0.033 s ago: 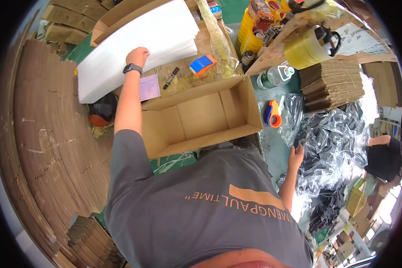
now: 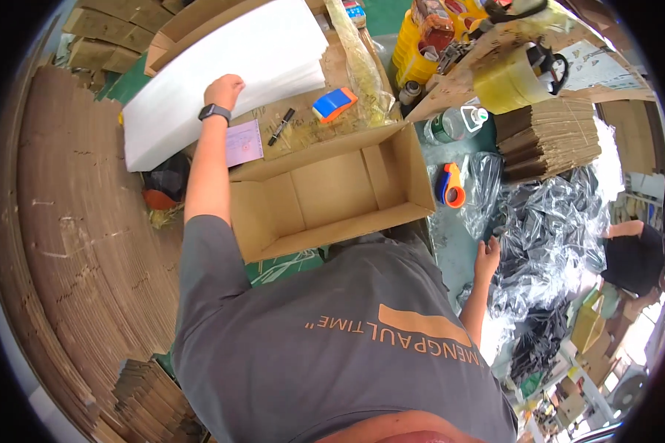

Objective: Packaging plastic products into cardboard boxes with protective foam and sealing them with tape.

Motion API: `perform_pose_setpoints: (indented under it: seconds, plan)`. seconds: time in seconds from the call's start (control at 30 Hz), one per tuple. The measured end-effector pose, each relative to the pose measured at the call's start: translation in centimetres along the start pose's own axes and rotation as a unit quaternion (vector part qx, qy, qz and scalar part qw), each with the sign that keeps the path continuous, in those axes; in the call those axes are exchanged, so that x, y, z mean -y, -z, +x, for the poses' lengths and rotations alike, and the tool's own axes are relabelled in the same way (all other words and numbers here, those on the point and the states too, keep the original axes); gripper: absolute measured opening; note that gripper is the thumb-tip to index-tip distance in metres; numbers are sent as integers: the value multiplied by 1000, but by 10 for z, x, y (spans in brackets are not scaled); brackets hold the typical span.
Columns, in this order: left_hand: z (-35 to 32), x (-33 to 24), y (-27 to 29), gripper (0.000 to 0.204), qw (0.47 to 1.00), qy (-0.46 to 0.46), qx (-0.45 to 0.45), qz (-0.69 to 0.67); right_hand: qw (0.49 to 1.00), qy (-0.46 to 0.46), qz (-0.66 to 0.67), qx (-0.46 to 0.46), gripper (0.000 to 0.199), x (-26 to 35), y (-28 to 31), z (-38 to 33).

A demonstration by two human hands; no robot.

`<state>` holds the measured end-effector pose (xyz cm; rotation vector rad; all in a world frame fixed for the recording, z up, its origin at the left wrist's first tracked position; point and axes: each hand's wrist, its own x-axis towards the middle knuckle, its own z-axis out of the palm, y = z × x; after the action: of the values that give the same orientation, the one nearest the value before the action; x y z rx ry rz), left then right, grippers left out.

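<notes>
One left hand (image 2: 223, 90) on white foam stack (image 2: 229, 74); thick, flat.

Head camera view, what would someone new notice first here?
Probably the open cardboard box in the middle, empty, just ahead of the person's grey shirt. Up left, the left hand rests on a big stack of white sheets, a dark watch on its wrist. On the right, the right hand reaches down to a heap of clear plastic bags, beside an orange tape dispenser.
</notes>
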<state>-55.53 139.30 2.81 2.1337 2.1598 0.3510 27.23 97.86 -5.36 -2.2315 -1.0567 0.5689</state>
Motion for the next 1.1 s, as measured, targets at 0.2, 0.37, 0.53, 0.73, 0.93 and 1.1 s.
perform_pose_setpoints:
  seconds: [0.2,0.37,0.53,0.73,0.93,1.1]
  plan:
    - [11,37,-13,18,994,-98,-57,-1,998,14,-40,47,51,72,-16,-35]
    - [-8,47,-4,18,983,-49,-155,-88,994,68,-28,79,49,198,-29,-20]
    - [-96,-24,109,19,973,-60,-147,-166,973,182,60,128,45,365,-37,-39]
    - [-265,-202,63,13,909,-230,139,-319,757,440,138,463,61,543,-26,-137]
    - [-333,-273,-4,19,663,1,46,-748,652,597,-257,391,72,546,-113,-170]
    - [-310,-166,64,42,913,120,241,-308,687,582,-79,427,72,556,-103,-171]
